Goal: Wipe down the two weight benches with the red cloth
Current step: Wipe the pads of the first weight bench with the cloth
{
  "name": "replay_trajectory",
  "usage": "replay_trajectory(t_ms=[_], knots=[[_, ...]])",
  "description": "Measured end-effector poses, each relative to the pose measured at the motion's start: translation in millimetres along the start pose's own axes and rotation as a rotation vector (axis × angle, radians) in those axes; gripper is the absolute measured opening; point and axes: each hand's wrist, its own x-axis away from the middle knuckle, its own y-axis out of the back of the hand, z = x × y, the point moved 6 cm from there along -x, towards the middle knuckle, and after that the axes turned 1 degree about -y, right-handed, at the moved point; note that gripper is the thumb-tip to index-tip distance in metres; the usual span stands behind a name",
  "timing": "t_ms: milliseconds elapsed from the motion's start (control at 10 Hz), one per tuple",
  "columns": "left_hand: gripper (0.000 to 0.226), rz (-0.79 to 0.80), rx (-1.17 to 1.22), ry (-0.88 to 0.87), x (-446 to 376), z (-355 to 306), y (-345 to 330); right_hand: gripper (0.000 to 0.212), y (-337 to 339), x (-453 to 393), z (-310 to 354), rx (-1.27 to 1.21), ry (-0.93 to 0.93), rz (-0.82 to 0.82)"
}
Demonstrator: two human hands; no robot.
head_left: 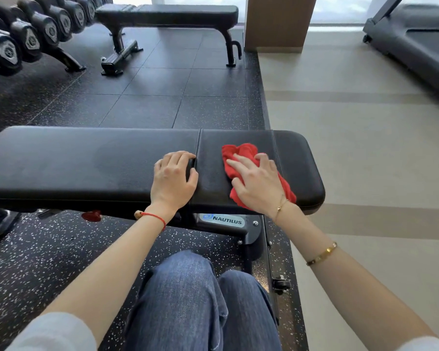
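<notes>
**Hands on the near bench, cloth under the right palm**

Right hand [257, 183] lies flat with straight fingers, pressing the crumpled red cloth [241, 154] onto the short end pad of the black padded near bench [86, 160]. Left hand [174, 177] braces beside the pad seam, fingertips curled into it, grasping nothing loose. Soft and light, the cloth should bunch easily; a broad palm press suits it. The black flat far bench [188, 13] waits beyond.

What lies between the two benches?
Only bare dark floor tiles separate the near bench from the far bench, seen in the head view.
</notes>
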Motion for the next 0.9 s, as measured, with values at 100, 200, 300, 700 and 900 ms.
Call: replay_trajectory(t_ms=[100, 200, 300, 700, 900], knots=[[0.032, -0.002, -0.006, -0.003, 0.8, -0.5, 0.6, 0.05, 3.2, 6.7, -2.2, -0.102, 0.027, -0.004], [0.03, -0.023, -0.003, 0.001, 0.8, -0.8, 1.6, 0.057, 18.6, 7.6, -19.9, -0.393, -0.021, -0.081], [0.03, -0.032, -0.003, 0.007, 0.9, -1.4, 1.5, 0.065, 19.1, 10.2, -48.6, -0.291, -0.19, -0.107], [0.031, -0.02, -0.005, 0.007, 2.3, -3.0, 3.5, 0.037, 13.7, 18.5, -44.9, -0.385, -0.234, -0.178], [0.031, -0.02, -0.001, 0.011, 3.4, -3.3, 3.8, 0.03, 24.5, 11.1, -39.2, -0.603, -0.243, -0.13]])
